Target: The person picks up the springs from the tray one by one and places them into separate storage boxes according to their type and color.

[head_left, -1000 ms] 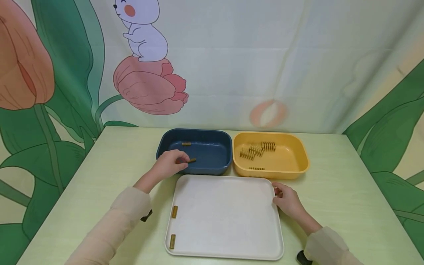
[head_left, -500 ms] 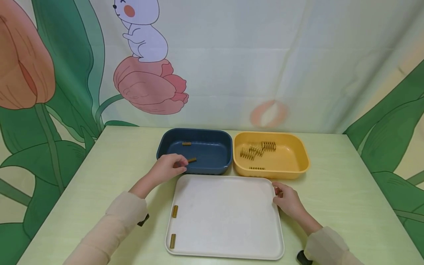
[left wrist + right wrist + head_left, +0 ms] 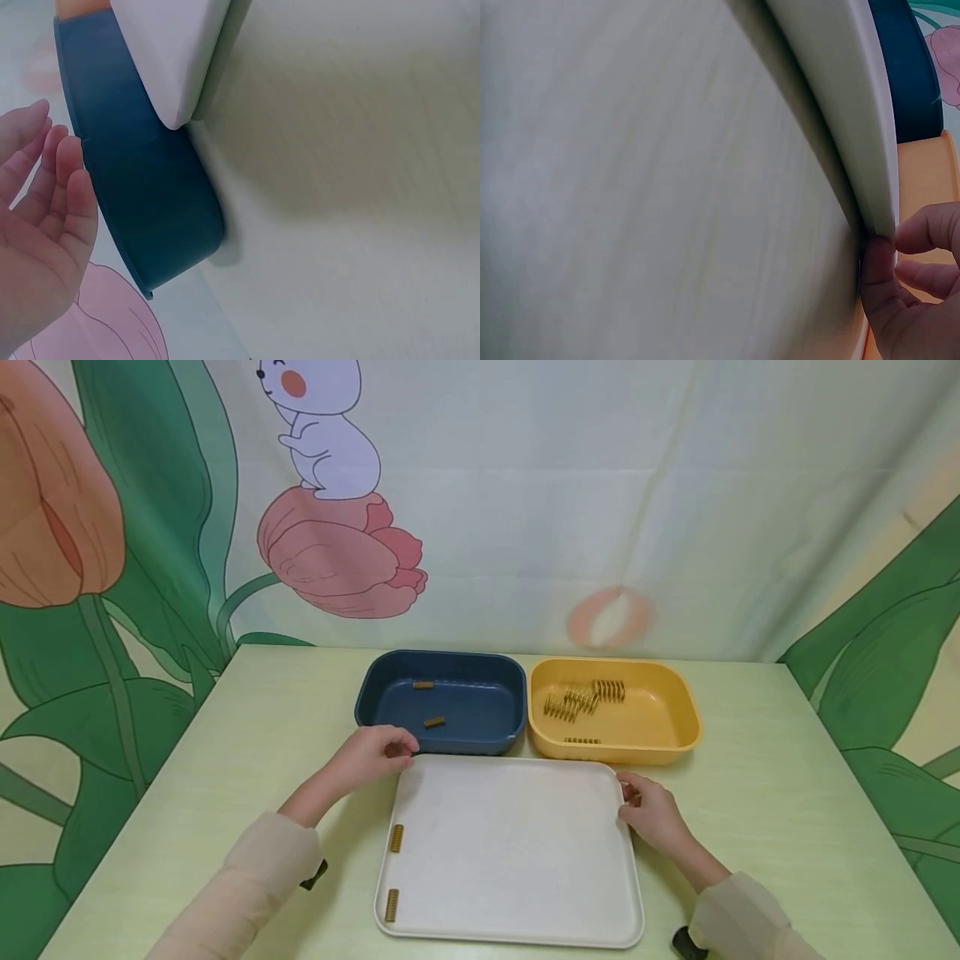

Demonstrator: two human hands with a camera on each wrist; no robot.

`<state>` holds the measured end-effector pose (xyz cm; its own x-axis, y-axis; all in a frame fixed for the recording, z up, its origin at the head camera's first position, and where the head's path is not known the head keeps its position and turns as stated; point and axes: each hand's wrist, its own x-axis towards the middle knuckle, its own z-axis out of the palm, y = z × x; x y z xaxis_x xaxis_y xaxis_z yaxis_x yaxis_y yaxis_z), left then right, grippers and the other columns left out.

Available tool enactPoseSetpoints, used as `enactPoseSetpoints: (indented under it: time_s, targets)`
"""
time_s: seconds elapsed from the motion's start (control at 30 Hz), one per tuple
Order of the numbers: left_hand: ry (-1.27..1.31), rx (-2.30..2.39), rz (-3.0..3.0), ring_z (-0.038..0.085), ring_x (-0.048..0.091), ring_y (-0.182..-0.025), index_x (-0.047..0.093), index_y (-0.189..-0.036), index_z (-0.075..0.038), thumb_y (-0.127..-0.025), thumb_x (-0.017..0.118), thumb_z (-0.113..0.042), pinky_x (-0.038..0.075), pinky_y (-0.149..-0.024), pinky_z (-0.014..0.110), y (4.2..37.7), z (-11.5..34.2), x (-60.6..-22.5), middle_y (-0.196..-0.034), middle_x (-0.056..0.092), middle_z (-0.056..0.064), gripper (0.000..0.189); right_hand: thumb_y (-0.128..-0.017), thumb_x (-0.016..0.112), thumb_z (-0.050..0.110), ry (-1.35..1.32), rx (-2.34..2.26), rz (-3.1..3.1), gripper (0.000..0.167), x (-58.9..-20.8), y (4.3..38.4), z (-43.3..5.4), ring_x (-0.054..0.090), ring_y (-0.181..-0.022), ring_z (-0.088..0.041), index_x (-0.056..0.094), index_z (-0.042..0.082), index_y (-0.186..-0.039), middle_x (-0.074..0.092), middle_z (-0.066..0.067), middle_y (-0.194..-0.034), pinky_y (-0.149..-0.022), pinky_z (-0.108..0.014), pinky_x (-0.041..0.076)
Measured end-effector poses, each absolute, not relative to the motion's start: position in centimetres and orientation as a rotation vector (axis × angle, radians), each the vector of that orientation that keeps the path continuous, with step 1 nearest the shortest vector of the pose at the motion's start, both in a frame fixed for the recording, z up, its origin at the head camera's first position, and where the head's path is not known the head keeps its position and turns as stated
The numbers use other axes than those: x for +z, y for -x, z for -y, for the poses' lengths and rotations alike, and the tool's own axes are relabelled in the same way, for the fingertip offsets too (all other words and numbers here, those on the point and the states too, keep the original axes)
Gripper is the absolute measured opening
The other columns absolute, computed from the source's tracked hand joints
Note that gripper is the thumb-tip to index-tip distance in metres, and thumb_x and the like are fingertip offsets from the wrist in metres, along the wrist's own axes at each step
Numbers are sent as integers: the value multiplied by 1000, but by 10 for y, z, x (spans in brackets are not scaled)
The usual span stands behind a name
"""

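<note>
Head view: two tightly coiled springs (image 3: 396,838) lie at eight and nine o'clock on the smooth, round-cornered tray (image 3: 517,852). Left wrist view: left hand (image 3: 45,225), loosely curled, empty, beside the blue bin (image 3: 150,195). Right wrist view: right hand (image 3: 919,322) pinches the tray's rim.

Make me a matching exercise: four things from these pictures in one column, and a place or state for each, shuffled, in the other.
Things
1. Navy bin
2. Yellow bin
3. White tray
4. Right hand

Places and states
A. Carries two coil springs along its left edge
B. Pinches the tray's right edge near the far corner
C. Sits beyond the tray, left of another bin
D. Contains several bunched springs

Pairs: 1-C, 2-D, 3-A, 4-B
</note>
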<state>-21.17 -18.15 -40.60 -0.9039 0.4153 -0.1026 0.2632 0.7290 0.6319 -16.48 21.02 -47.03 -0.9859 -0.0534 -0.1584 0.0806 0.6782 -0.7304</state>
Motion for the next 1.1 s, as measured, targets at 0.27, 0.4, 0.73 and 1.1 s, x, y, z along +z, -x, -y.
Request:
enactPoseSetpoints:
  time_s: [0.27, 0.4, 0.73, 1.1]
  targets:
    - [-528, 924, -2643, 14, 50, -73, 63, -94, -4, -79, 63, -10, 44, -63, 22, 208, 184, -411, -81, 60, 2, 16, -68, 51, -6, -29, -1195, -2719, 49, -472, 165, -210, 50, -71, -16, 50, -9, -117, 53, -12, -85, -56, -21, 41]
    - [-564, 915, -2621, 14, 51, -73, 63, -95, -4, -78, 63, -10, 44, -64, 22, 206, 186, -415, -81, 60, 2, 18, -68, 51, -6, -28, -1189, -2722, 49, -472, 165, -210, 50, -71, -16, 49, -9, -117, 53, -12, -85, -56, -21, 41]
    - [-558, 920, -2555, 14, 51, -72, 63, -95, -4, -79, 63, -10, 44, -64, 23, 198, 190, -420, -81, 59, 2, 18, -70, 50, -7, -8, -1169, -2721, 49, -470, 165, -210, 50, -72, -17, 48, -10, -119, 52, -12, -85, -56, -21, 41]
    - [-623, 947, -2530, 12, 52, -73, 63, -93, -4, -78, 63, -10, 45, -66, 23, 193, 194, -429, -80, 61, 1, 16, -71, 51, -6, -4, -1151, -2714, 48, -469, 164, -210, 51, -73, -18, 47, -10, -119, 53, -13, -86, -59, -23, 42]
